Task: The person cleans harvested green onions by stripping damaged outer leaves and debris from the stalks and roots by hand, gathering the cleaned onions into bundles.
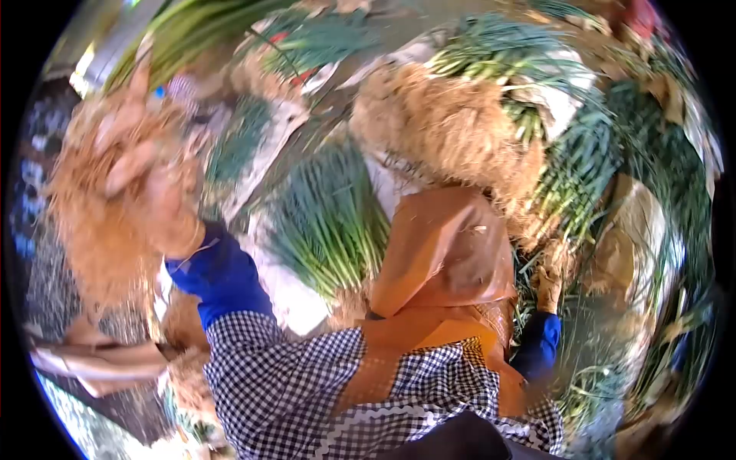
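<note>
My left hand (157,192), in a soiled glove below a blue cuff, is raised at the left with its fingers wrapped into the fibrous brown roots of a green onion bunch (100,245). The long green leaves of that bunch point up to the top edge. My right hand (549,284) is low at the right of my lap, closed at the roots of another green onion bunch (571,172). A large root mass (437,126) lies beyond my knees. Left of my lap a further bunch (333,218) rests on pale sacking.
An orange-brown apron (452,253) covers my lap. More green onions (307,42) lie on cloth at the top, and others (663,146) along the right. A yellowish sack (629,230) is at the right. Another person's bent leg (100,356) shows at the lower left.
</note>
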Demonstrator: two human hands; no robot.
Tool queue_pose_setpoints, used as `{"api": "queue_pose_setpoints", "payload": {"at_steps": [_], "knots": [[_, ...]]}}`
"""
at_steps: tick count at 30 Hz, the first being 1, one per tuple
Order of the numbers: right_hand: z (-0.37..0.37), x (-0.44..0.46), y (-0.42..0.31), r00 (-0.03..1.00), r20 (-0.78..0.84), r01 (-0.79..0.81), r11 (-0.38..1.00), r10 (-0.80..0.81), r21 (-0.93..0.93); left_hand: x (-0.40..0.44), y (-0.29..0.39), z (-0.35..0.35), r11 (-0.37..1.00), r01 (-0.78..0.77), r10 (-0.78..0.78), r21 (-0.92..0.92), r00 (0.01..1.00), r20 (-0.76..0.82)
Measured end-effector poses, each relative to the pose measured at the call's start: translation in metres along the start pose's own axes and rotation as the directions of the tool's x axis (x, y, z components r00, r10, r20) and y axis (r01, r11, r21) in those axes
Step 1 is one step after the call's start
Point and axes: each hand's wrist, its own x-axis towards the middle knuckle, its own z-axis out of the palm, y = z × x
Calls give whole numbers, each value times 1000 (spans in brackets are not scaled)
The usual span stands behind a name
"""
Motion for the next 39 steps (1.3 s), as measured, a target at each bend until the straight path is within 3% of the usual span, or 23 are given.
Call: {"api": "queue_pose_setpoints", "payload": {"at_steps": [1,4,5,7,9,12,15,18,21,24,27,29,30,31,32,33,35,36,37,38,39], "knots": [[-3,10,13,999,2,51,996,-52,-75,-10,8,-13,999,-40,41,20,998,-52],[-8,0,1,995,88,-37,999,37,-1,-37,24,-55,990,-124,136,67,966,-219],[7,-22,-33,999,35,8,995,-5,-99,-47,28,-69,986,-148,163,74,948,-272],[-11,-22,-22,990,137,-5,996,17,-87,-67,30,-98,981,-169,191,92,912,-364],[-24,-29,-14,998,44,-29,954,44,-298,-87,28,-129,979,-178,202,94,860,-468],[-38,-40,-17,995,37,-83,964,95,-252,-126,6,-189,980,-154,200,127,763,-615],[-59,-38,-23,994,3,-97,912,107,-398,-208,-63,-283,941,-62,273,333,719,-639],[-63,-43,-21,995,-10,-91,902,96,-421,-257,-138,-349,788,320,123,527,756,-643],[-72,-41,-3,985,44,-123,869,164,-478,-280,-181,-365,837,465,-60,289,603,-795],[-80,-44,0,978,71,-129,835,197,-535,-296,-192,-366,911,408,-141,63,451,-881],[-80,-41,13,969,106,-137,840,224,-526,-315,-188,-370,941,339,-137,-13,346,-928],[-86,-38,20,920,129,-194,716,369,-671,-328,-182,-369,955,295,-119,-34,274,-954],[-90,-34,21,965,68,-147,734,254,-663,-335,-179,-368,960,277,-106,-38,235,-966],[-68,-30,3,963,79,-144,738,259,-659,-340,-177,-367,966,257,-81,-28,196,-977],[-44,-30,-17,991,111,55,516,78,-855,-345,-174,-366,967,254,-42,-3,146,-988],[-24,-27,-30,977,195,210,209,-88,-955,-347,-173,-366,966,255,16,39,94,-995],[12,-19,-40,910,269,404,530,-316,-745,-347,-167,-364,891,405,243,205,-44,-969],[38,-15,-47,933,299,360,573,-202,-736,-338,-159,-354,797,550,364,250,-106,-925],[57,-12,-51,939,331,316,611,-93,-726,-341,-162,-360,584,706,571,402,-6,-821],[57,-1,-37,935,341,324,613,-94,-720,-332,-158,-351,475,756,612,451,85,-786],[58,15,-13,976,188,15,831,108,-556,-323,-154,-343,357,795,636,491,178,-751]]}}
